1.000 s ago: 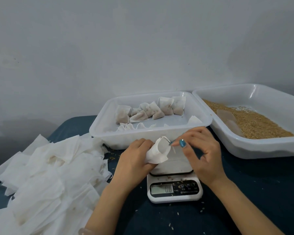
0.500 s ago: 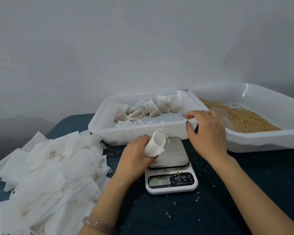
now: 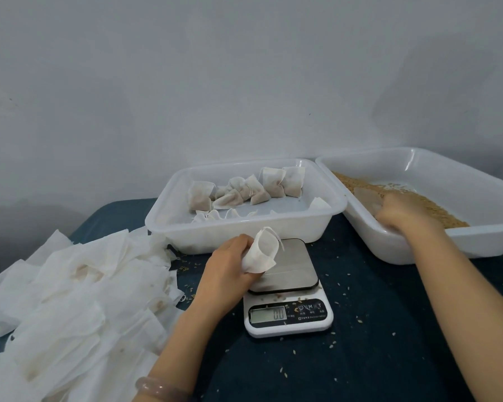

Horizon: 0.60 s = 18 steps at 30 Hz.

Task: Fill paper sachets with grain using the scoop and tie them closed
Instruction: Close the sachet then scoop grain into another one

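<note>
My left hand [image 3: 225,265] grips an empty white paper sachet [image 3: 260,252] with its mouth held open, just above the scale's steel plate. A drawstring hangs from the sachet's rim. My right hand [image 3: 401,211] is inside the right tray, curled round the translucent scoop [image 3: 366,197] that lies in the brown grain [image 3: 445,211]. Part of the scoop is hidden under my fingers. Several filled, tied sachets [image 3: 244,190] lie in the middle tray.
A white kitchen scale [image 3: 288,316] reading 0.0 stands on the dark blue cloth. Behind it is a white tray [image 3: 169,227], to the right the grain tray [image 3: 389,245]. A heap of empty sachets [image 3: 70,300] covers the left. Loose grains dot the cloth.
My right hand has left the sachet's mouth, moved right into the grain tray and closed on the scoop. My left hand keeps the sachet over the scale.
</note>
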Each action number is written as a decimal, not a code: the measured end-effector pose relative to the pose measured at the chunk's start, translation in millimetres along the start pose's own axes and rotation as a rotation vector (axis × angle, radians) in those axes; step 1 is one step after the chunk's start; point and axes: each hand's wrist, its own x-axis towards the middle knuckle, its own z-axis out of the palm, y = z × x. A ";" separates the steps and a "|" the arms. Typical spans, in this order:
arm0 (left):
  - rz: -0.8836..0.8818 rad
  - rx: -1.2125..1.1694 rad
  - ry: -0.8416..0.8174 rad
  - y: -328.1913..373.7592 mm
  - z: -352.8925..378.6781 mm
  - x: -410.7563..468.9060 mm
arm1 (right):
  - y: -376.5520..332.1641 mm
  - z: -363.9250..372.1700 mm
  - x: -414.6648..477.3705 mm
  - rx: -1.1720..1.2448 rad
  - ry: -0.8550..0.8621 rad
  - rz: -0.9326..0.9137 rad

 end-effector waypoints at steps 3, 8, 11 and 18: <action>0.006 0.001 -0.008 1.0 1.1 -0.1 | 1.7 3.8 0.0 -0.019 0.055 0.001; 0.011 -0.002 -0.014 1.6 1.2 -0.9 | 2.7 3.1 -1.4 -0.012 0.041 0.036; 0.014 -0.001 -0.011 0.5 0.9 -1.3 | 0.9 1.7 -3.7 -0.017 0.083 0.040; 0.020 0.000 -0.018 -1.6 0.5 -1.3 | 1.7 2.0 -4.6 -0.065 0.027 0.023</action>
